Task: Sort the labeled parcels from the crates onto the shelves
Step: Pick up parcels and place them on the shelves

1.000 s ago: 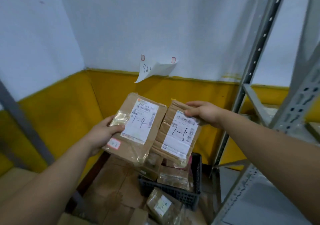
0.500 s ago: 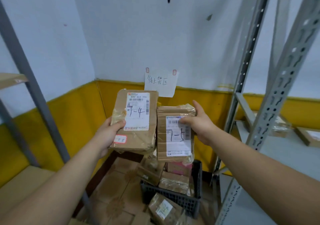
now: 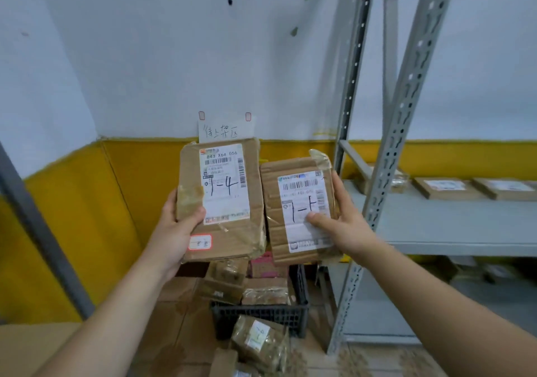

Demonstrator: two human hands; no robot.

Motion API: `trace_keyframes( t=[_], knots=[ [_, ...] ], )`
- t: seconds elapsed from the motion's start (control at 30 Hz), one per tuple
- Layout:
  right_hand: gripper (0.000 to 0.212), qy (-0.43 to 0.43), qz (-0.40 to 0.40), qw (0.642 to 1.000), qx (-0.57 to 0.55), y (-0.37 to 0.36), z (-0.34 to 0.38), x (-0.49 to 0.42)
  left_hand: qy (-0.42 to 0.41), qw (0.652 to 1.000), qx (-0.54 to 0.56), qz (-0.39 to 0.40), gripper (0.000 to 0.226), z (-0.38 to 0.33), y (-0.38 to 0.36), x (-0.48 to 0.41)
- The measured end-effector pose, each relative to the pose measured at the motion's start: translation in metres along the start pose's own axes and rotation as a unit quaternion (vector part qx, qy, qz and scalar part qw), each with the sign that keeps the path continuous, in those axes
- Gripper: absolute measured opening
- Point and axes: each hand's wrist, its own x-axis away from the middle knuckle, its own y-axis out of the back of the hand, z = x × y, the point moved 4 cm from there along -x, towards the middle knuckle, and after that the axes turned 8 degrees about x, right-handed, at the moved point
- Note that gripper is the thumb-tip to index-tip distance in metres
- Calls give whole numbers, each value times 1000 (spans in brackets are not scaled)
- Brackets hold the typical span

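Above the black crate (image 3: pixel 258 315), both hands hold parcels upright, labels facing the camera; the left hand (image 3: pixel 174 231) grips the parcel marked 7-4 (image 3: pixel 232 225) by its left edge, thumb curled over the front beside the label; the right hand (image 3: pixel 343 225) clamps the second parcel (image 3: pixel 273 202) from its right side, thumb pressed on the white label; the two parcels sit side by side, edges nearly touching; inside the crate lie more brown parcels (image 3: pixel 264 291); just in front of the crate rests a taped parcel (image 3: pixel 258 344); right of the crate stands the grey shelf (image 3: pixel 450 225), bearing flat boxes (image 3: pixel 444 187); above the crate, behind the held parcels, a handwritten note (image 3: pixel 223 129) hangs on the wall.
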Motion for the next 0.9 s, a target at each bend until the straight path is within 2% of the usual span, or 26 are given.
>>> trace_keyframes(
  t=[0.1,0.17,0.3,0.47,0.57,0.77,0.9],
  knots=[
    [90,-27,-70,997,-1,29,-8,24,5,998,-7,66,68,5,-26,12],
    [83,-33,-72,996,-35,46,-12,41,11,993,-23,117,73,8,-50,20],
    [91,-49,-79,994,-54,91,-25,74,15,981,-59,183,84,18,-107,36],
    [77,-85,-180,978,-67,182,-58,120,14,971,-70,230,83,39,-194,55],
    [76,-93,-238,963,-82,252,-77,157,6,964,-75,257,86,57,-261,78],
    [86,-108,-299,945,-73,384,-105,227,37,951,-30,305,83,107,-401,131],
    [76,-105,-336,933,-74,448,-118,261,73,941,-22,329,81,140,-473,156]
  ],
)
